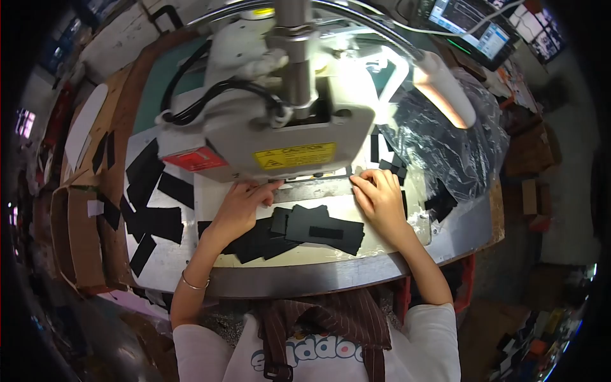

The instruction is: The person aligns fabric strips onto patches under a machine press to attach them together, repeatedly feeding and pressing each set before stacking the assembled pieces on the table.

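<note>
Under the front edge of the machine head, a thin black strip lies across a metal plate. My left hand is at the strip's left end, with fingers bent and the index fingertip on or near it. At the right end, my right hand has its thumb and index fingertips close together; whether they pinch the strip is too small to tell. Several black pieces overlap in front of the plate, between my forearms. A small dark rectangle rests on the top piece.
More black pieces are scattered at the left. A cardboard box stands at the left table edge. Clear plastic wrapping and a lamp are at the right. A monitor is at the upper right.
</note>
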A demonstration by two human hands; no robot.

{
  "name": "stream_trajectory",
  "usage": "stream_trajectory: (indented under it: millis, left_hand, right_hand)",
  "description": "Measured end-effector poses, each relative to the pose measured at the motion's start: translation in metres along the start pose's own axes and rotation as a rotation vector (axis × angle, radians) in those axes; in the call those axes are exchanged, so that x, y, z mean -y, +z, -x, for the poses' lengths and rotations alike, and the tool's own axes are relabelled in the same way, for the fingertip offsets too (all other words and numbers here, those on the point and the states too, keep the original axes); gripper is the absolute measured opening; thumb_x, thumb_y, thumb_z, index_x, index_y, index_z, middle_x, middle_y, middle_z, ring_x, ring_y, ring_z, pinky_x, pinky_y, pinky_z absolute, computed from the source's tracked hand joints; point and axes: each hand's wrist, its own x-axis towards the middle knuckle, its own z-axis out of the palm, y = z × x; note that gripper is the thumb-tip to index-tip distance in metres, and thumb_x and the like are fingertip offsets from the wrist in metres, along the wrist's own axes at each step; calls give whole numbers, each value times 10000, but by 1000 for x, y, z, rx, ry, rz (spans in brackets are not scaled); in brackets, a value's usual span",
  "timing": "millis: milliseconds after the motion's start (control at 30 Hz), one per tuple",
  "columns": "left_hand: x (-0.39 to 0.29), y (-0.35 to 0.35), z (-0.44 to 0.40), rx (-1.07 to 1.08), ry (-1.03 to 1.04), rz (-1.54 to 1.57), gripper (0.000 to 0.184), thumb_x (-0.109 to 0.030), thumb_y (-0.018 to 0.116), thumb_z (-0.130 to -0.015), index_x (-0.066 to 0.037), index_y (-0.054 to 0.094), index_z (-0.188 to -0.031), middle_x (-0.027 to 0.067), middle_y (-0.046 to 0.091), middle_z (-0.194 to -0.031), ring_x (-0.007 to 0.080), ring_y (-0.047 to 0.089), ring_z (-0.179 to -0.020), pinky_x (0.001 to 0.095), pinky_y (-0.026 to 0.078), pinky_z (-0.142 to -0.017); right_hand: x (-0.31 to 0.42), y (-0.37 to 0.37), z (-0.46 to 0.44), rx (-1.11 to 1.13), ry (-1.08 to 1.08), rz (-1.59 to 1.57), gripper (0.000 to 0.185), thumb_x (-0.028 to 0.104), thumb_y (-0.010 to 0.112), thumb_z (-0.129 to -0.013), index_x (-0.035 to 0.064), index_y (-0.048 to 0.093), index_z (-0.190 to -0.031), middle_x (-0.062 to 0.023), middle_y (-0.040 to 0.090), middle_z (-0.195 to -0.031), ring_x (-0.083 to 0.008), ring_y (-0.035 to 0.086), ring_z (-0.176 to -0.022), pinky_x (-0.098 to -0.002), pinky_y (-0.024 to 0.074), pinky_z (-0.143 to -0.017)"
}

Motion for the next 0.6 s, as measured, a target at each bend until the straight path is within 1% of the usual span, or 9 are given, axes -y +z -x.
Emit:
stream_trajectory:
  millis: [100,133,167,200,267,333,433,467,600]
  left_hand:
    - [2,2,-1,-25,-39,106,576,111,443,-707,-127,563,-1218,8,611,-838,250,535,-905,361,415,-869]
    - [0,0,-1,-43,-63,155,566,116,449,-702,-119,571,-1203,10,611,-835,251,538,-899,359,424,-855]
    - [-2,-1,-1,-59,-89,202,555,121,454,-698,-110,578,-1187,11,610,-832,252,542,-894,358,434,-841]
    - [-3,-1,-3,-156,16,127,492,94,474,-695,-93,621,-1126,49,593,-781,250,526,-765,364,435,-752]
    - [-10,-2,-4,-116,40,100,470,103,491,-707,-82,603,-1125,41,601,-801,253,545,-823,375,445,-779]
    - [-20,-5,-7,-101,56,95,399,93,524,-719,-67,603,-1075,41,610,-806,262,559,-821,380,449,-773]
    - [-27,4,-13,-99,130,157,221,91,527,-709,-47,587,-870,49,663,-953,258,523,-745,359,444,-718]
    - [-30,5,-13,-67,130,167,180,81,550,-712,-41,581,-840,46,665,-1001,252,542,-767,349,453,-723]
    - [-43,7,-13,-87,162,169,151,84,563,-706,-32,580,-801,41,665,-989,239,576,-826,337,465,-747]
  right_hand:
    - [-19,-23,13,-238,274,-132,114,94,643,-808,28,650,-901,-94,591,-857,-257,542,-800,-357,420,-706]
    - [-16,-40,18,-265,457,-178,84,93,649,-807,19,638,-843,-107,596,-824,-283,562,-761,-375,441,-678]
    - [-16,-55,27,-151,588,-109,128,122,676,-792,13,628,-840,-110,597,-834,-296,573,-756,-380,453,-669]
    - [-16,-56,41,-139,552,-10,164,143,693,-780,13,623,-853,-110,597,-842,-299,571,-765,-379,454,-675]
    - [-12,-51,65,-88,462,198,259,192,733,-745,19,611,-895,-100,587,-854,-306,563,-815,-372,454,-688]
    - [-9,-37,76,-178,500,166,275,193,754,-716,33,604,-883,-80,570,-837,-288,549,-840,-369,446,-682]
    - [-10,-36,79,-217,577,123,248,159,760,-701,42,606,-856,-68,568,-824,-264,543,-814,-352,438,-665]
    - [-9,-36,77,-222,601,90,235,146,759,-698,43,608,-846,-65,568,-822,-257,542,-801,-345,436,-662]
    - [-3,-41,78,-336,734,-89,138,68,740,-703,42,632,-784,-51,579,-750,-214,532,-715,-329,429,-648]
